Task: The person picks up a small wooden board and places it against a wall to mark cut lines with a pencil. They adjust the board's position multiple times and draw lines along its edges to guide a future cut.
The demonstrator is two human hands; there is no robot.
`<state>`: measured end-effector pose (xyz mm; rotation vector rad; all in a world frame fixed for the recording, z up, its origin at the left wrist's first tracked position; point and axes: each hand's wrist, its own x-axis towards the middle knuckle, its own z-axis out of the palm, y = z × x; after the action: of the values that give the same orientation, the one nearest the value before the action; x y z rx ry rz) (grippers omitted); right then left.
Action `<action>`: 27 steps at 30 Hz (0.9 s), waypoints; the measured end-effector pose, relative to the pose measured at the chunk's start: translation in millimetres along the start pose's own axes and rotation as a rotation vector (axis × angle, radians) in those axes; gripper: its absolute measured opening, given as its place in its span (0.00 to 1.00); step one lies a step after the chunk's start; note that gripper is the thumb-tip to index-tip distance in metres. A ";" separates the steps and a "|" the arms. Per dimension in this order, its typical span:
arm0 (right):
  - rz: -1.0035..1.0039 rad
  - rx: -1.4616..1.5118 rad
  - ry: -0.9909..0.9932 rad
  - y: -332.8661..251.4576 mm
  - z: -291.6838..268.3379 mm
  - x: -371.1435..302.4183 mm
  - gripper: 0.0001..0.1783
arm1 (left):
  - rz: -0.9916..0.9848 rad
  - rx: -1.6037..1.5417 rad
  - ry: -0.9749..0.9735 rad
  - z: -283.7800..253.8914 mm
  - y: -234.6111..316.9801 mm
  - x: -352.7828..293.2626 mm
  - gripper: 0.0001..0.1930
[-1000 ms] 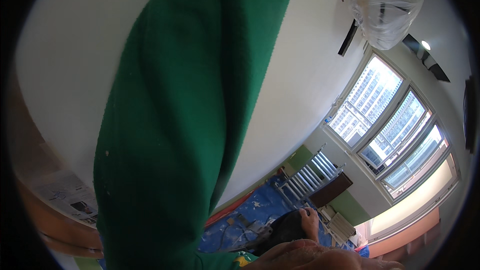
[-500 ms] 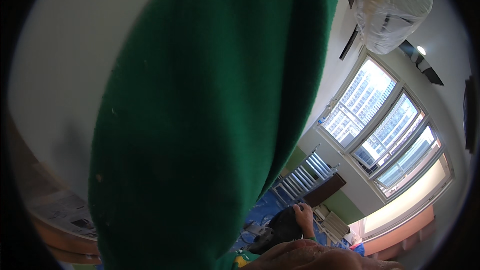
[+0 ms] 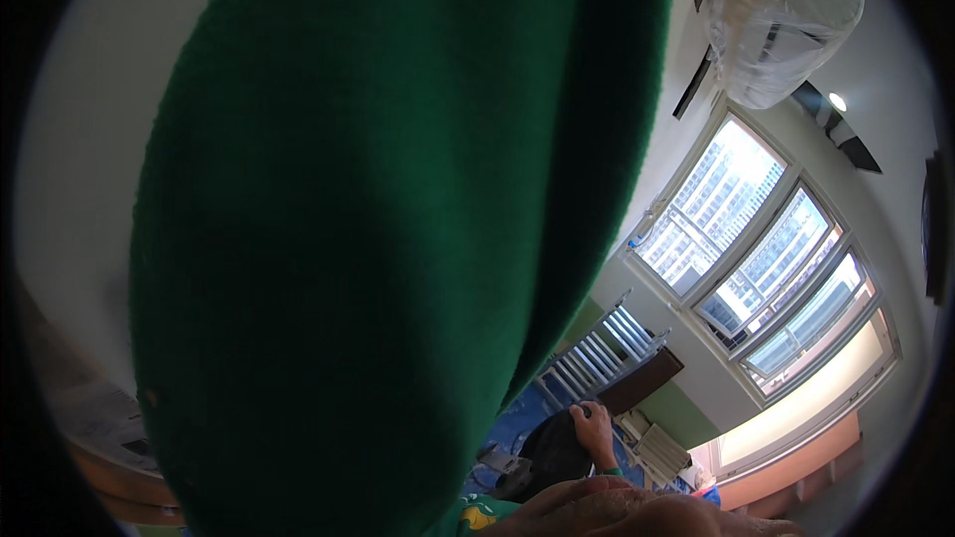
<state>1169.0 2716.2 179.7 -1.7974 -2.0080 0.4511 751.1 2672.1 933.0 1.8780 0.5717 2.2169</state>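
A raised arm in a green fleece sleeve [image 3: 378,239], seemingly my left, fills the middle of the view from bottom to top. My left hand is out of sight, and whatever it touches is hidden. Lower down on the right, my right hand [image 3: 594,433] rests on my knee in dark trousers [image 3: 557,452]. Its fingers are curved loosely over the knee, with nothing seen in them. A greyish object [image 3: 505,459] beside the knee is too small to name.
A metal stepladder [image 3: 597,353] stands by a brown panel [image 3: 649,383] under the windows [image 3: 766,239]. Pale strips and panels [image 3: 659,452] lie near my right hand. Blue sheeting [image 3: 535,410] covers the floor. A plastic-wrapped bundle [image 3: 786,25] hangs at upper right. A pale wall [image 3: 90,159] rises left.
The green sleeve has shifted left and covers more of the view. My right hand stays on the knee, appearing slightly farther left.
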 end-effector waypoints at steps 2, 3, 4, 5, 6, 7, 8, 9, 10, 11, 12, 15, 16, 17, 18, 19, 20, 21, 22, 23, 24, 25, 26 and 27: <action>-0.007 0.017 0.007 -2.6 -1.0 -1.7 0.29 | 0.003 0.013 0.002 2.0 0.8 1.7 0.18; -0.007 0.010 -0.007 -4.1 -2.2 -1.6 0.29 | 0.004 0.020 0.006 2.1 -0.1 1.8 0.18; -0.006 0.010 -0.018 -6.9 -3.0 -1.0 0.30 | 0.009 0.029 0.004 5.1 2.7 3.1 0.18; -0.006 0.009 -0.028 -7.6 -4.0 -1.2 0.30 | 0.012 0.037 0.005 6.4 2.7 3.3 0.18; -0.002 0.004 -0.029 -5.6 -6.0 -2.5 0.30 | 0.014 0.044 0.006 7.7 2.0 3.0 0.18; 0.005 0.006 -0.031 -3.1 -7.0 -3.8 0.30 | 0.017 0.050 0.005 11.1 1.2 5.0 0.18; 0.008 0.010 -0.034 -2.6 -6.1 -3.1 0.30 | 0.019 0.062 0.005 12.8 2.1 5.3 0.18; 0.000 0.010 -0.021 -2.0 -7.1 -2.8 0.30 | 0.021 0.072 0.012 11.4 1.1 4.9 0.18; -0.002 0.013 -0.011 -0.3 -6.4 -4.9 0.30 | 0.017 0.081 0.016 11.5 -1.4 4.9 0.18; -0.002 0.020 -0.002 3.6 -4.6 -5.7 0.30 | 0.019 0.094 0.017 12.3 -1.0 6.4 0.18; -0.006 0.030 0.005 13.5 -3.4 -3.3 0.30 | 0.017 0.102 0.025 11.7 -3.3 7.7 0.18; 0.002 0.055 0.002 15.0 -3.4 3.2 0.30 | 0.022 0.172 0.025 14.1 0.2 11.6 0.18; 0.000 0.057 -0.003 14.4 -4.3 7.2 0.30 | 0.026 0.196 0.032 10.0 5.1 11.0 0.18; 0.012 0.059 -0.002 16.7 -5.4 5.6 0.30 | 0.022 0.205 0.026 11.2 5.5 11.1 0.19; 0.027 0.063 -0.011 15.2 -10.1 4.5 0.30 | 0.017 0.217 0.029 9.3 6.6 9.7 0.19; 0.036 0.062 -0.021 13.4 -14.3 7.5 0.29 | 0.022 0.236 0.031 5.2 8.4 8.5 0.19; 0.063 0.032 -0.076 18.7 -15.7 16.2 0.29 | 0.005 0.220 0.033 4.6 9.3 8.3 0.19; 0.089 0.000 -0.127 24.0 -17.5 25.8 0.29 | -0.009 0.200 0.035 5.8 10.9 6.1 0.19; 0.138 -0.107 -0.167 26.1 -20.9 30.6 0.30 | -0.028 0.168 0.031 11.1 7.5 5.0 0.19; 0.182 -0.175 -0.214 10.3 -31.8 36.6 0.29 | -0.034 0.181 0.022 7.1 9.6 1.4 0.20; 0.169 -0.236 -0.213 10.7 -25.7 43.1 0.27 | -0.041 0.197 0.015 2.5 12.0 -2.3 0.21; 0.181 -0.296 -0.196 18.6 -24.3 44.7 0.25 | -0.048 0.187 -0.006 6.0 10.8 -4.3 0.22; 0.178 -0.331 -0.259 16.7 -26.0 52.5 0.24 | -0.056 0.187 -0.003 2.1 16.3 -7.8 0.23; 0.171 -0.369 -0.324 14.7 -30.2 60.5 0.23 | -0.065 0.190 0.001 -1.8 22.2 -11.2 0.25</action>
<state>1191.4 2777.1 203.6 -2.2535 -2.2818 0.4713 753.8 2647.4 931.5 1.9151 0.8583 2.1912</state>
